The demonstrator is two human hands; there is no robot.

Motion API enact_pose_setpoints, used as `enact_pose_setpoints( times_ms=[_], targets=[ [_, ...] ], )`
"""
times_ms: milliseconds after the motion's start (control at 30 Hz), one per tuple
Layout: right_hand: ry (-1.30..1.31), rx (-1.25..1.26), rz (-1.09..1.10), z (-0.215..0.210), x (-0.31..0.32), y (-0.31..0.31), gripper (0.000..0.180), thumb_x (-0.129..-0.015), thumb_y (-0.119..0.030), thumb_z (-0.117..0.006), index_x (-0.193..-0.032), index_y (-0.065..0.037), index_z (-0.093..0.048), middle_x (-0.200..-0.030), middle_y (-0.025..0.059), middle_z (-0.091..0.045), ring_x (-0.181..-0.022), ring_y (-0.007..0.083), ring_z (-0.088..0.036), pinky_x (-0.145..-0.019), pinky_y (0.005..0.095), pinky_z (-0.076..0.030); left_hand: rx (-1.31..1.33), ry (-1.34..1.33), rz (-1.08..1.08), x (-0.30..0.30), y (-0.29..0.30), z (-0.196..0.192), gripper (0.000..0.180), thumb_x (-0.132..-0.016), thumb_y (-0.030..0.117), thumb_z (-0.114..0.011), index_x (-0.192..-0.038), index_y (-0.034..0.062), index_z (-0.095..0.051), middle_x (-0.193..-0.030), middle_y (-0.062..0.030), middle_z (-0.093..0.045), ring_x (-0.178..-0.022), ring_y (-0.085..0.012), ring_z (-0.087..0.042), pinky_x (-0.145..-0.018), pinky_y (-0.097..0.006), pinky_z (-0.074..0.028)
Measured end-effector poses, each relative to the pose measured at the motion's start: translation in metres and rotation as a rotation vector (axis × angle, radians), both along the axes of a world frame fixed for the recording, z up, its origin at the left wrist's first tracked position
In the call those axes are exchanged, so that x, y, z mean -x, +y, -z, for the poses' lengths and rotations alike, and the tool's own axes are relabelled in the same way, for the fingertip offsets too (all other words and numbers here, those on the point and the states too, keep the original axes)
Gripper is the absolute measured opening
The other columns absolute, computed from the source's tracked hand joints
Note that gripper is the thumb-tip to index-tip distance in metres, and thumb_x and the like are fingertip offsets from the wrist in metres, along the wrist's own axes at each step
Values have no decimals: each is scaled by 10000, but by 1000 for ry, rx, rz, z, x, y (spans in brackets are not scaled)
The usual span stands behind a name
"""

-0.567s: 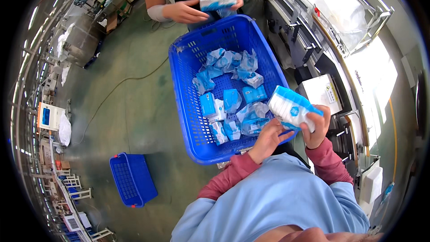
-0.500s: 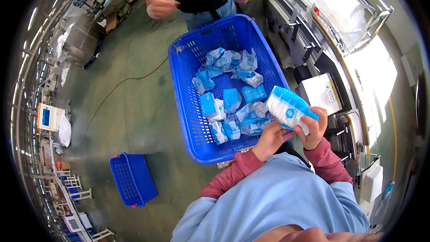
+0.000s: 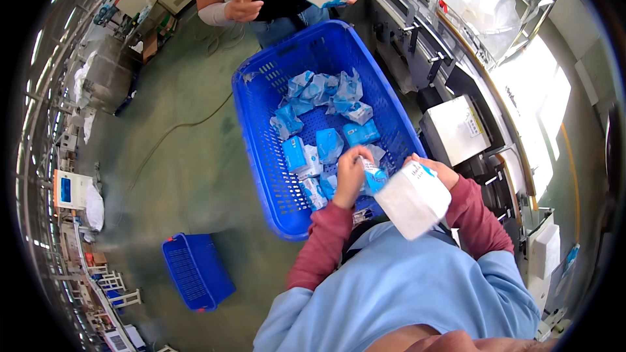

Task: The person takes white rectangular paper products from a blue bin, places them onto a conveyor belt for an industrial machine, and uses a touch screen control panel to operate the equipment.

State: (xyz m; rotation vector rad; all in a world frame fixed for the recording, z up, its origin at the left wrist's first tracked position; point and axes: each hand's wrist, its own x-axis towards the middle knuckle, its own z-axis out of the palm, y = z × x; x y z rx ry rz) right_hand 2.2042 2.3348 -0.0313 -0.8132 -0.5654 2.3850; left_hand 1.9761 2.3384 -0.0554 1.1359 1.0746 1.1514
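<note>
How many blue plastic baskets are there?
2. The big blue plastic mesh basket sits in front of the person, holding blue-and-white packets. The small blue plastic basket sits on the green floor at lower left. More might be hidden.

Crate (image 3: 261,156): solid blue, perforated grid pattern. Packets (image 3: 329,143) inside: light blue and white. Pack (image 3: 413,199) at the hands: white with a blue corner. Sleeves (image 3: 323,241): dark red. Top (image 3: 404,287): pale blue. Floor (image 3: 176,156): dull green. Second crate (image 3: 195,272): blue.
</note>
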Motion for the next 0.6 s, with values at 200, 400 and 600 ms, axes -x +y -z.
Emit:
enact_pose_setpoints(
  times_ms=[200,400,600],
  targets=[
    [-1,134,268,16,-6,2,432,-974,-359,-335,-1151,-2,-504,-1081,122,-607,-900,187,-628,-814,321,-507,-736,544,176,13,-28,-83,436,-710,379,-712,-850,52,-459,-837,-99,-451,-768,-258,-475,-699,-322,-392],
    [27,225,164,33,-11,-3,437,-969,-356,-357,-1187,-6,-501,-1094,116,-609,-921,193,-623,-834,318,-494,-843,521,418,2,-19,-56,261,-836,279,-625,-864,38,-528,-725,-58,-486,-685,-230,-503,-622,-322,-404],
    [-138,-189,-41,36,-10,-31,328,-927,-242,-483,-1202,-68,-519,-1100,62,-590,-984,144,-573,-900,301,-448,355,-920,308,14,12,-21,263,-920,277,-517,-758,73,-556,-630,39,-448,-577,-79,-452,-552,-237,-375]
  ],
)
